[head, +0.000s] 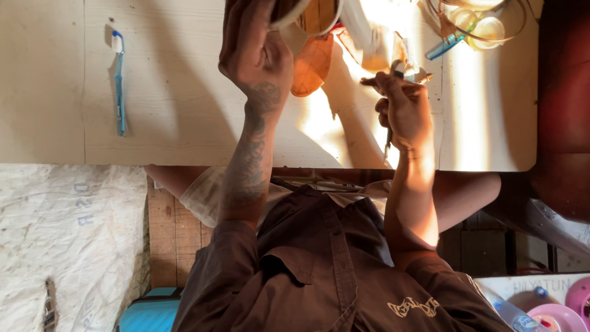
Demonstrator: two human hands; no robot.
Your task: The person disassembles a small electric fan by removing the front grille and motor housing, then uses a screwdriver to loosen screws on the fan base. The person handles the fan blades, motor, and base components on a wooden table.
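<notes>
My left hand, with a tattooed forearm, is raised over the pale wooden table and grips a round object with a pale rim and an amber inside at the top edge; most of that object is out of view. An orange, leaf-shaped piece lies just below it. My right hand is closed around a thin metal tool. The tool's tip points up toward the sunlit clutter, and its handle sticks out below my palm.
A blue-and-white toothbrush lies at the table's left. A clear round dish with small pale items and a blue piece sit at the top right. Below the table are a white sack, a turquoise case, pink bowls and a plastic bottle.
</notes>
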